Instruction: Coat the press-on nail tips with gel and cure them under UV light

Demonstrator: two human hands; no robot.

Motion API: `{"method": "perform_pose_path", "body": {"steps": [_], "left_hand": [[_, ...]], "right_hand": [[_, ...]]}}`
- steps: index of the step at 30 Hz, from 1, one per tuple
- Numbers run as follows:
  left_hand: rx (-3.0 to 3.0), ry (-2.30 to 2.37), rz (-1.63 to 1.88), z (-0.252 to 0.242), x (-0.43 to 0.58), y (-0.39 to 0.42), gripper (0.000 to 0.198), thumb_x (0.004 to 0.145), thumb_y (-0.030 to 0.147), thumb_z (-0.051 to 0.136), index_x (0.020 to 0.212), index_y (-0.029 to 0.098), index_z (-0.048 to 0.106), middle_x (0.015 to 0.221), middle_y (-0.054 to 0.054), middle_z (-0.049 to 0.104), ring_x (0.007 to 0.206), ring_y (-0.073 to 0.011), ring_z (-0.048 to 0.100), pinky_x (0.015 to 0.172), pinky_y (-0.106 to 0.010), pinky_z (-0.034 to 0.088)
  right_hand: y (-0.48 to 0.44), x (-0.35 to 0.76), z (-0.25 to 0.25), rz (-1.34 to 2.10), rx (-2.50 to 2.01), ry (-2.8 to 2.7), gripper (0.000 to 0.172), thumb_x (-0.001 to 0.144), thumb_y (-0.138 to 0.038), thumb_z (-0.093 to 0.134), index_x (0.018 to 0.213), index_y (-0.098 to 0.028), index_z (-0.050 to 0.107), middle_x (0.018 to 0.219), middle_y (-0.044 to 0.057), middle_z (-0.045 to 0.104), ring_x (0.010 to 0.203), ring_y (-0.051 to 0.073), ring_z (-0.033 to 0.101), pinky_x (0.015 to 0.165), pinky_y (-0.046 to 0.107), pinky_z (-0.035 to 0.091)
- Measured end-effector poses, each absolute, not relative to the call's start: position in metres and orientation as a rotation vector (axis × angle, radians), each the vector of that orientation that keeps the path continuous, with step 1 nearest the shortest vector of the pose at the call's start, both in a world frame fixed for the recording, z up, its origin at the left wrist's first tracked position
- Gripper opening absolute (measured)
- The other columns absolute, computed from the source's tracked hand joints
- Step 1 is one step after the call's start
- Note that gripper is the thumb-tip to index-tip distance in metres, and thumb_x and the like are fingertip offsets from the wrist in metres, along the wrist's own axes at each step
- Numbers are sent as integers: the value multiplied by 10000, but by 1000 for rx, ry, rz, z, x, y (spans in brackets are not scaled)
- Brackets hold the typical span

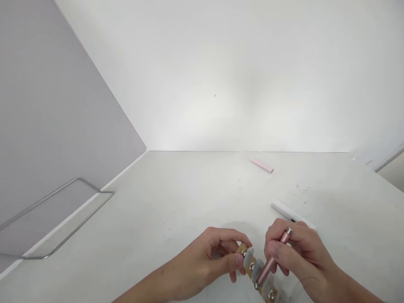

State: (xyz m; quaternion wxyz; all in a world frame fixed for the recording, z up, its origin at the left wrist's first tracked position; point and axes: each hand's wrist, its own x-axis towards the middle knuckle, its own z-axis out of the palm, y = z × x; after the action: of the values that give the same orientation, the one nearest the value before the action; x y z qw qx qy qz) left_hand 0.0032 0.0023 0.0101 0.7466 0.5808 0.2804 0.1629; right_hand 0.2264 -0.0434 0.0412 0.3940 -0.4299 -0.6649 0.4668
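Note:
My left hand (211, 261) is closed, pinching the far end of a small wooden strip (257, 273) that carries grey tabs and round metal screws. My right hand (295, 256) is closed around a pink metal pen-like tool (273, 261), held like a pencil. The tool's lower tip rests on the strip near one of the screws. Both hands sit low at the front of the white table (189, 202). The strip's near end runs out of the bottom of the picture.
A white stick-shaped object (292, 213) lies just behind my right hand. A pink flat piece (261, 164) lies farther back near the wall. A bent metal wire frame (59, 219) stands at the left against the grey side panel. Dark specks dot the table at the right.

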Motion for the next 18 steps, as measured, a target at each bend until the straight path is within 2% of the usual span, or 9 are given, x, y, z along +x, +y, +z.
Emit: {"method": "perform_pose_path", "body": {"steps": [3,9,18], "left_hand": [[1247,605,369,5,1,2,347,934,411,693,1094,103,693,872,-101,686,758,-139,576,749,-288,513],[1137,537,421,-6,-6,1,301,926,368,716,1110,130,701,880,-93,702,757,-139,616,707,-270,531],[1096,481,436,-5,-7,2,258,939,325,706,1114,135,707,885,-86,700,766,-132,618,700,-259,540]], "right_hand": [[-46,227,36,1151,-1093,-1674,288,985,-265,532,707,-222,590,603,-24,643,498,117,575,511,249,395],[-44,223,24,1076,-1062,-1267,320,961,-288,596,655,-194,603,623,-17,537,499,117,519,445,221,399],[-41,220,31,1098,-1074,-1197,364,941,-376,648,633,-184,625,617,-6,547,484,119,524,430,227,418]]}}
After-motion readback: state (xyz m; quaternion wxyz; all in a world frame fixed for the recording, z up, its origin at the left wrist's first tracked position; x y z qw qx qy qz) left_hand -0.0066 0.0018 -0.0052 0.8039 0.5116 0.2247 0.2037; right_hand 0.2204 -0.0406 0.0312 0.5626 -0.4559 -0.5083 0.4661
